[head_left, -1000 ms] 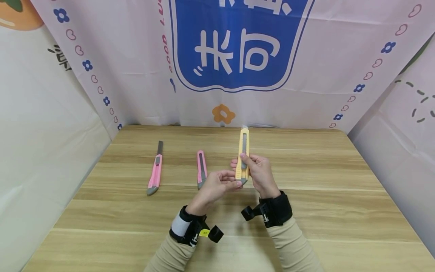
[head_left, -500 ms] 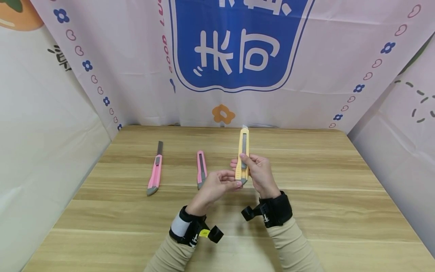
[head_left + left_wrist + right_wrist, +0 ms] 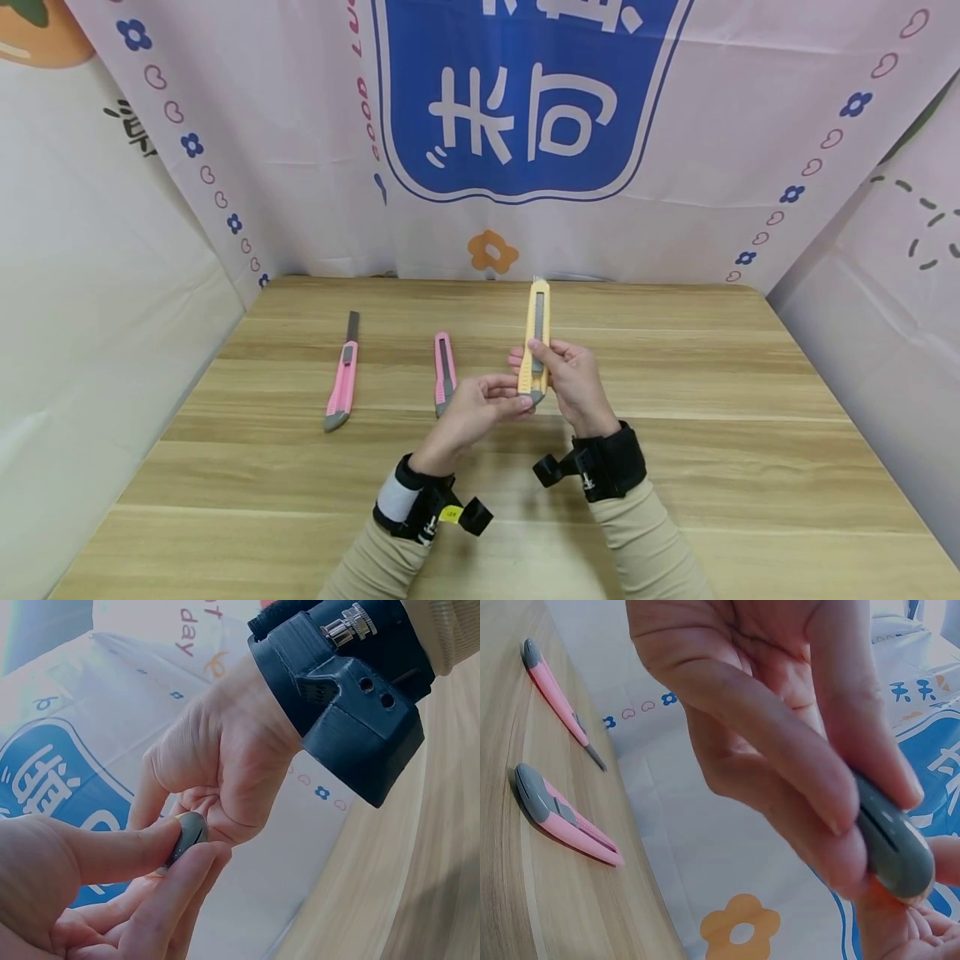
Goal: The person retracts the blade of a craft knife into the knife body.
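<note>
A yellow utility knife (image 3: 537,312) stands nearly upright between both hands, a short bit of blade showing at its top. My right hand (image 3: 581,387) grips its body, the thumb lying along the front over the grey slider strip. With thumb and fingers my left hand (image 3: 474,410) pinches the bottom end. Seen close in the left wrist view, that end is a rounded grey cap (image 3: 189,837) with a slot. In the right wrist view the left fingers (image 3: 810,765) hold this cap from above, and part of the right hand (image 3: 907,922) shows at the lower right.
Two pink utility knives lie on the wooden table (image 3: 712,375) to the left. The farther-left knife (image 3: 342,379) has its blade extended; the other knife (image 3: 444,362) is partly behind my left hand. A printed cloth (image 3: 315,208) hangs behind the table.
</note>
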Demonstrator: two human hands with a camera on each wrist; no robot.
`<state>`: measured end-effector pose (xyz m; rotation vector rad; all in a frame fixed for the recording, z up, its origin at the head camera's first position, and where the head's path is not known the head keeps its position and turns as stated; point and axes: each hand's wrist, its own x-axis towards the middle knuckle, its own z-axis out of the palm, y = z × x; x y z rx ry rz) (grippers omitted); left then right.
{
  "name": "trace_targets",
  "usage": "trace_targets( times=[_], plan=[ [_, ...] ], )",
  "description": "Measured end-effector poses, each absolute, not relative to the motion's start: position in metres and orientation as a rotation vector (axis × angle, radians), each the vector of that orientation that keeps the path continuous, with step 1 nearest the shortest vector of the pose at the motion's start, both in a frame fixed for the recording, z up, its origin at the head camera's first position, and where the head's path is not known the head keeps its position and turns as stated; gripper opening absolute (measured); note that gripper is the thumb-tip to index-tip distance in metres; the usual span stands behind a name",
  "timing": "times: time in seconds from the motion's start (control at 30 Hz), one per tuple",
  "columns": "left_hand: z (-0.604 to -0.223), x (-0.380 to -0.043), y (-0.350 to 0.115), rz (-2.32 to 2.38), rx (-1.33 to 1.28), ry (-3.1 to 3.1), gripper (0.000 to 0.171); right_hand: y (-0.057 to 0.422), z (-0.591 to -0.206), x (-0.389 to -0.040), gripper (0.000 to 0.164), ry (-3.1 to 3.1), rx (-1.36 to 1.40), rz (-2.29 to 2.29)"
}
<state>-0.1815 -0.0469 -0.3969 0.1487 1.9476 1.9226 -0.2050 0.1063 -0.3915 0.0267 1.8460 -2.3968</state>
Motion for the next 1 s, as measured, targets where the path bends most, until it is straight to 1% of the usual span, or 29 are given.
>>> trace_targets(
  times=[0.37, 0.57, 0.8, 1.0],
  plan=[
    [-0.4011, -0.183, -0.0453, 1.904, 0.13, 1.959, 0.025, 0.1099, -0.3886, -0.2044, 0.042, 1.829, 0.009, -2.392],
    [-0.4021, -0.1822, -0.0439, 1.94, 0.119, 1.958, 0.025, 0.1095, -0.3898, -0.2061, 0.043, 1.809, 0.061, -2.377],
    [-0.4011, -0.1814, -0.0434, 1.953, 0.075, 1.955, 0.025, 0.1088, -0.3903, -0.2062, 0.049, 1.782, 0.106, -2.336],
    [-0.4008, -0.1806, -0.0433, 1.966, 0.068, 1.944, 0.025, 0.1051, -0.3893, -0.2053, 0.046, 1.857, 0.157, -2.309]
  ],
)
